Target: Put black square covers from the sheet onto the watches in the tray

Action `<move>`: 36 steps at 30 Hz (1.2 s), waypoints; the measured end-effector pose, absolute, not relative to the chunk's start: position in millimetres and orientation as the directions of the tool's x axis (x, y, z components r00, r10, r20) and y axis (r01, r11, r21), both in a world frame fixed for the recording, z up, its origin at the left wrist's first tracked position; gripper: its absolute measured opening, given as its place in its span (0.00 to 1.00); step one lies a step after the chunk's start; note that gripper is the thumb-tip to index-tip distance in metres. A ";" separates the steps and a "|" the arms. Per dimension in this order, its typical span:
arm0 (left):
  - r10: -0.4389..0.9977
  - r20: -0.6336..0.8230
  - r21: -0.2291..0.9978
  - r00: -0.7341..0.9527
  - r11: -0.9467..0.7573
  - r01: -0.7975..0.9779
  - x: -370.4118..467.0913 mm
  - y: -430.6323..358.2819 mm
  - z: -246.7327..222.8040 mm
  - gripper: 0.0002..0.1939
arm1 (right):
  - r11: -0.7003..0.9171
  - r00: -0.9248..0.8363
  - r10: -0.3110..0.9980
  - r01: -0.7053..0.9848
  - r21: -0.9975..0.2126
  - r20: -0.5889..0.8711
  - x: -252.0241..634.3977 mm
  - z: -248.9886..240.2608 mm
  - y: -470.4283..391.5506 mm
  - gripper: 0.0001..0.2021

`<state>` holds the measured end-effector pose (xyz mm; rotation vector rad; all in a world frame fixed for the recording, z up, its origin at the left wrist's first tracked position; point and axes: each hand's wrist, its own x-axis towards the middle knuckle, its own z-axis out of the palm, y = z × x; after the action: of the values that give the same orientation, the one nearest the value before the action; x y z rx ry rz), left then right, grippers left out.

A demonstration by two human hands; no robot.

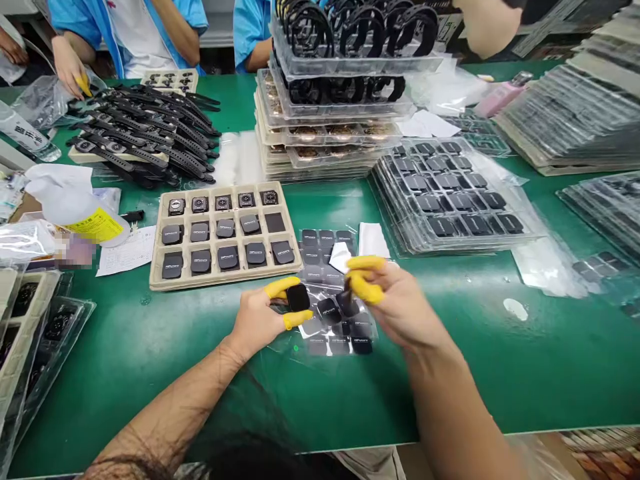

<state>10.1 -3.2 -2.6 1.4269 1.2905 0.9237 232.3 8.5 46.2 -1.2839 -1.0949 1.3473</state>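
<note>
My left hand (263, 313), with yellow finger cots on its thumb and finger, is closed on a black square smartwatch face (299, 298), its dark glass turned up. Opposite it, my right hand (395, 293), also in yellow finger cots, pinches a small dark film (349, 303), partly hidden and blurred. Between and below the hands lie clear sheets of black square screen films (339, 345) printed with a brand name. One loose black film (329, 311) rests on them. Left of the sheets, a beige tray (225, 281) holds several watch faces, many covered with printed films.
Stacked clear trays of watches (345, 120) rise at the back centre. A pile of black strapped watches (150, 133) lies back left, near a co-worker's hand (70, 70). Trays of black squares (450, 193) stand right. A white bottle (75, 210) is at left.
</note>
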 end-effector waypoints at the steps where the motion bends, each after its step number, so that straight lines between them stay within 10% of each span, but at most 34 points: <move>1: 0.982 -0.035 0.960 0.184 -0.018 0.280 9.8 -4.0 -4.2 0.28 | -0.230 -0.039 0.973 -0.030 -0.973 -0.229 224.1 43.6 7.1 0.19; 7: 0.967 0.027 0.908 0.252 -0.129 0.400 8.0 -4.2 -6.5 0.30 | -0.420 -0.075 0.906 -0.027 -0.907 -0.418 192.6 24.9 2.7 0.20; 36: 0.970 0.057 0.890 0.236 -0.156 0.429 9.2 -4.1 -2.6 0.30 | -0.465 0.007 0.885 -0.037 -0.885 -0.465 185.8 18.1 -3.3 0.20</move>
<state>9.2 -4.1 -2.6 1.7214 1.3051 0.8669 185.8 -3.3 18.1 -1.5348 -0.9026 1.5589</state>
